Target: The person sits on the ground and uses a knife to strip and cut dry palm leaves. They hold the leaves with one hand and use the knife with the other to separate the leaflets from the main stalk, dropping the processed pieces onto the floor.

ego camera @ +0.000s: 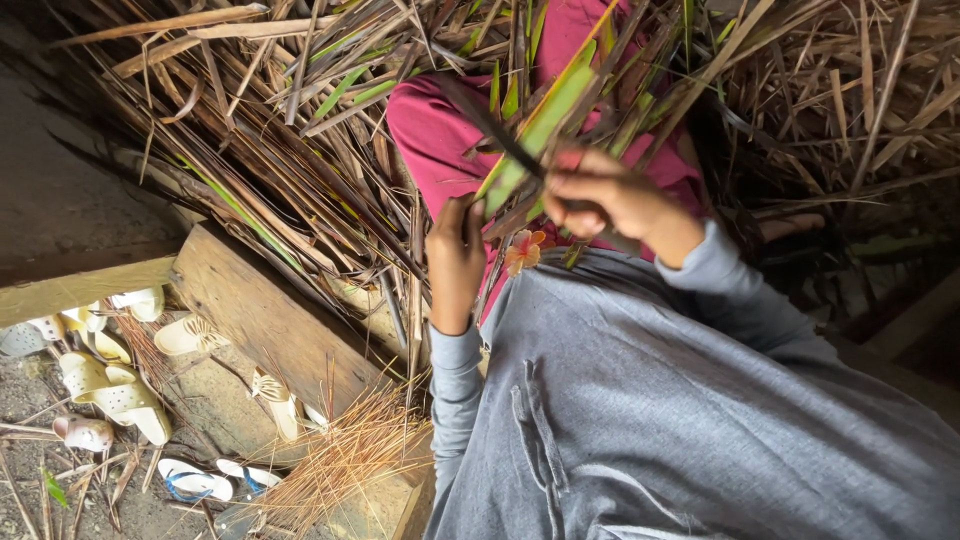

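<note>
I sit among long palm-like leaves, in a grey sweatshirt and with pink cloth [430,130] over my lap. My left hand [455,262] grips the lower end of a long green and yellow leaf [545,118] that slants up to the right. My right hand [600,195] is closed on the handle of a dark, narrow knife blade [490,125] that lies across the leaf, pointing up and left. The two hands are a short way apart, on either side of the leaf's base. The handle itself is hidden inside my fingers.
Dry brown and green leaves [250,150] are heaped all around, left and right. A worn wooden plank [270,320] lies at the left, with a bundle of thin straw-coloured ribs [345,455] below it. Several pale sandals [110,390] lie scattered on the dirt at lower left.
</note>
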